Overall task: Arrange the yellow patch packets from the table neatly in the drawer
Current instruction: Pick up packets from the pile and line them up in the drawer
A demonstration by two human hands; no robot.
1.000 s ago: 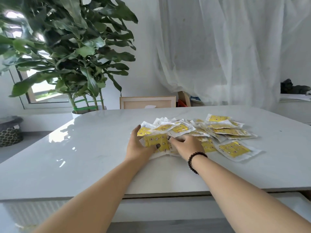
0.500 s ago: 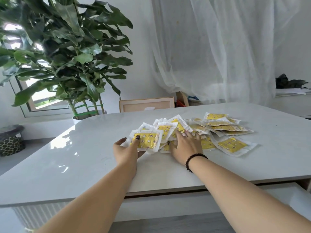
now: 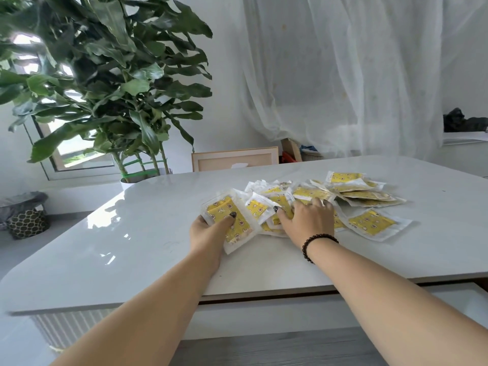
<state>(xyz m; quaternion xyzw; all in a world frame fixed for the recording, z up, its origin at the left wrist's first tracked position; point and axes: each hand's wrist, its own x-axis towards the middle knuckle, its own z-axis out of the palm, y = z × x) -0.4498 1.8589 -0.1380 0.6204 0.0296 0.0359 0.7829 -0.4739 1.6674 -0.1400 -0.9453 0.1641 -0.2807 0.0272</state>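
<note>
Left hand [image 3: 211,231]: a yellow patch packet [image 3: 228,220] is gripped at the left end of the heap, the thumb laid across its printed face and the fingers tucked beneath its left edge. This packet is held tilted, its near corner close to the table [image 3: 132,247] top. Right hand [image 3: 307,220], with a dark bead bracelet [image 3: 315,245] worn at the wrist, is laid flat with fingers spread over the middle of the pile of packets [image 3: 303,199]; nothing is clasped by it, and the packets are only pressed down. One separate packet [image 3: 372,223] is seen lying flat just to the right of that hand, apart from the fingers. Further packets [image 3: 353,188] are heaped overlapping toward the far right part of the table, away from every edge. Below the near edge of the table, a white drawer front [image 3: 264,310] is seen; whether it is pulled out cannot be told. Past the far edge, a framed board [image 3: 235,162] is propped upright. A large leafy plant [image 3: 105,88] is placed beyond the far left corner, and a patterned basket [image 3: 27,223] is set on the floor to the left. A sheer white curtain [image 3: 356,75] is hung at the back.
</note>
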